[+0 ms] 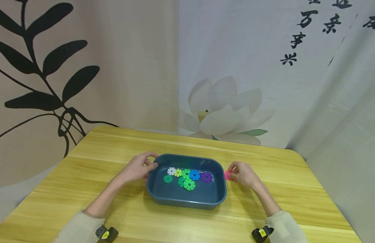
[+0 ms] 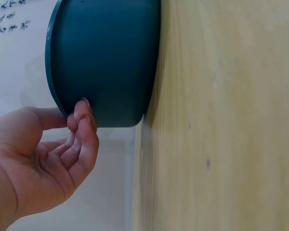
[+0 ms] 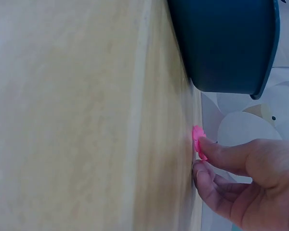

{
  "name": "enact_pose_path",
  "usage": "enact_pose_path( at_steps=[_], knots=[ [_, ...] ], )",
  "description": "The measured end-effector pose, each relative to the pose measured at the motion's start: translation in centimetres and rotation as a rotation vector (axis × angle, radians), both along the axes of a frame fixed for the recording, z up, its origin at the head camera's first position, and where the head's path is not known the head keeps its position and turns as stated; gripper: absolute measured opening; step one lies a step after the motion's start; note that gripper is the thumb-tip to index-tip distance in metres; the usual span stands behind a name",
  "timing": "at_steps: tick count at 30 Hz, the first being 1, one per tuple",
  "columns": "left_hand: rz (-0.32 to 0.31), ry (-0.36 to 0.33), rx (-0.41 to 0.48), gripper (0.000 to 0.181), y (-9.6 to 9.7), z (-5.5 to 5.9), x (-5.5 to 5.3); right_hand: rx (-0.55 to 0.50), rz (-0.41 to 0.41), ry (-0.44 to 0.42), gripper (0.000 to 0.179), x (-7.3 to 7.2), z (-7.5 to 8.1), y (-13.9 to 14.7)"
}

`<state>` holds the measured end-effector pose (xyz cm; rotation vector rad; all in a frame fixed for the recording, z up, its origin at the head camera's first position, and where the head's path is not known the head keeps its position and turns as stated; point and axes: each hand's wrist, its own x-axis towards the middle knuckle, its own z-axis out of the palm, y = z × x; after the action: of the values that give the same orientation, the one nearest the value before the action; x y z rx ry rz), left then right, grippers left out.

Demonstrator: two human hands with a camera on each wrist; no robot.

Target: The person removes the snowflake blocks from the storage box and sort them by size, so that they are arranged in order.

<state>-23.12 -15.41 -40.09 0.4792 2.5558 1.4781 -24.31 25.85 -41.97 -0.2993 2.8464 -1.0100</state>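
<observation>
A dark blue plastic basin [image 1: 187, 201] stands on the wooden table with several snowflake discs inside: white [image 1: 171, 171], yellow [image 1: 178, 172], blue [image 1: 194, 175], purple [image 1: 206, 177] and a few green ones [image 1: 189, 184]. My left hand [image 1: 140, 166] grips the basin's left rim, thumb on top and fingers curled against the outer wall, as the left wrist view also shows. To the right of the basin, my right hand [image 1: 242, 173] pinches a pink snowflake disc [image 3: 198, 142] between thumb and fingers, close over the tabletop. Part of that disc is hidden by the fingers.
The wooden table [image 1: 114, 202] carries the basin near its middle. Behind it hangs a curtain [image 1: 139, 67] printed with dark leaves, a lotus and black characters. Both wrists wear black straps [image 1: 107, 234] over light sleeves.
</observation>
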Motion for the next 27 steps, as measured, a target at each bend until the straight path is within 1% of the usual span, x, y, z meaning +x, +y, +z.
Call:
enact_pose_path(
  at_steps=[6, 10, 14, 20, 27],
  knots=[
    [-0.011, 0.005, 0.002, 0.039, 0.0, 0.0, -0.1, 0.038, -0.004, 0.010, 0.012, 0.2, 0.2, 0.1],
    [-0.017, 0.009, 0.002, 0.039, -0.1, -0.1, -0.1, 0.046, -0.019, 0.016, 0.013, 0.3, 0.8, 0.1],
    [-0.018, 0.011, 0.001, 0.039, -0.1, -0.2, -0.1, 0.016, -0.016, 0.067, 0.013, 0.4, 1.6, -0.1],
    [-0.024, 0.006, 0.007, 0.040, -0.2, -0.3, -0.2, -0.070, 0.007, 0.140, 0.018, 0.7, 3.1, -0.7],
    [-0.028, 0.003, 0.015, 0.041, -0.3, -0.3, -0.2, -0.106, -0.011, 0.201, 0.018, 1.2, 4.3, -2.4]
  ],
)
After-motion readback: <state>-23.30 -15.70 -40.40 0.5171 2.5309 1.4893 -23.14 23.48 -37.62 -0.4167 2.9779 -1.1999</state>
